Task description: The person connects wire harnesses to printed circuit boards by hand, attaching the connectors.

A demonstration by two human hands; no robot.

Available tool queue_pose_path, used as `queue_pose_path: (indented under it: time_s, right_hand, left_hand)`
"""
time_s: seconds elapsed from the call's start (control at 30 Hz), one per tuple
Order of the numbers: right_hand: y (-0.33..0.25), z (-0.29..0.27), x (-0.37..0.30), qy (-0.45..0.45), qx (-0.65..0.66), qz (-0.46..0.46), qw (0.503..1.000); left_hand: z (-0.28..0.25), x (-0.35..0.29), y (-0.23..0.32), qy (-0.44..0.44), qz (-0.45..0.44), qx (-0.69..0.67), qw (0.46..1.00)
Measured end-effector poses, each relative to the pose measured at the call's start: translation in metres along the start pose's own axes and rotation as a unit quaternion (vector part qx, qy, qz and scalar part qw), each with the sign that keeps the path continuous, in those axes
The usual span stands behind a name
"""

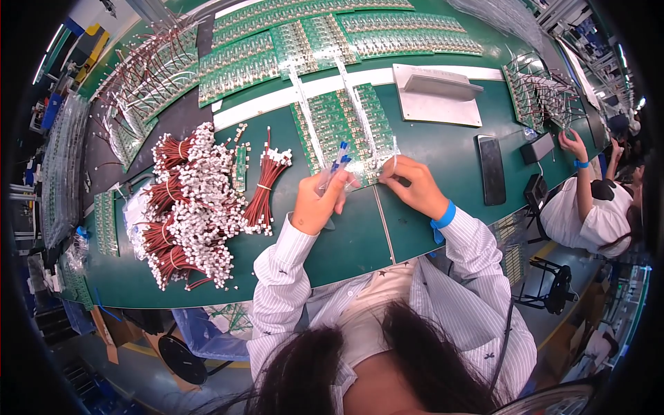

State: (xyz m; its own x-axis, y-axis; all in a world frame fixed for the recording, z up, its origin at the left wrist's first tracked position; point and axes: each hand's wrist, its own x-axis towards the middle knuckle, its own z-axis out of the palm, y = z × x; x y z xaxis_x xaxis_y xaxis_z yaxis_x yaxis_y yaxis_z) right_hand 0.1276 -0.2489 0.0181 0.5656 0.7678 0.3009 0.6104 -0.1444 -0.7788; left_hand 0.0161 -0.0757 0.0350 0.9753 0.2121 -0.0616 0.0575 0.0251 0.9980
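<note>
My left hand (pixel 319 200) is closed around a slim clear plastic piece with blue parts (pixel 340 158); its exact kind does not show. It is beside the near edge of a green circuit board panel (pixel 335 121). My right hand (pixel 416 185), with a blue wrist band (pixel 444 216), has thumb and forefinger pinched together at the panel's near right corner. What sits between those fingers is hidden. A thin whitish strip (pixel 395 146) rises just above them. Two long white strips (pixel 356 107) run across the panel toward the boards behind.
Left stands a heap of bundled red-brown wires with white connectors (pixel 183 200), beside one separate bundle (pixel 266 183). More panels (pixel 238 66) line the back. A metal L-shaped fixture (pixel 439 97), a black phone (pixel 490 169) and a small dark box (pixel 537 148) lie right. A co-worker (pixel 588 207) sits far right.
</note>
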Motion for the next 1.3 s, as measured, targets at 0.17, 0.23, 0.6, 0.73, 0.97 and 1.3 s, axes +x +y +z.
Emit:
queue_pose_path:
  time_s: [0.17,0.23,0.6,0.73,0.97,1.3]
  right_hand:
    - [0.001,0.001,0.000,0.005,0.001,0.000,1.000]
    - [0.000,-0.001,0.000,-0.008,-0.001,0.008,1.000]
    - [-0.001,0.003,0.002,-0.006,-0.075,-0.048,0.996]
    - [0.000,0.000,0.003,-0.031,-0.036,-0.015,0.999]
    - [-0.006,-0.001,0.002,-0.030,-0.011,0.017,0.999]
    - [-0.004,-0.001,0.003,-0.034,-0.007,0.027,0.999]
  left_hand:
    - [-0.001,0.000,-0.002,-0.002,0.002,0.005,1.000]
    - [-0.001,-0.001,-0.002,-0.004,0.000,-0.002,1.000]
    - [-0.001,0.000,0.001,-0.002,0.003,0.004,1.000]
    - [0.002,0.000,-0.001,0.000,-0.005,-0.011,1.000]
    - [-0.001,0.000,-0.001,-0.005,0.011,0.002,1.000]
    - [0.000,0.000,-0.001,-0.002,0.001,-0.006,1.000]
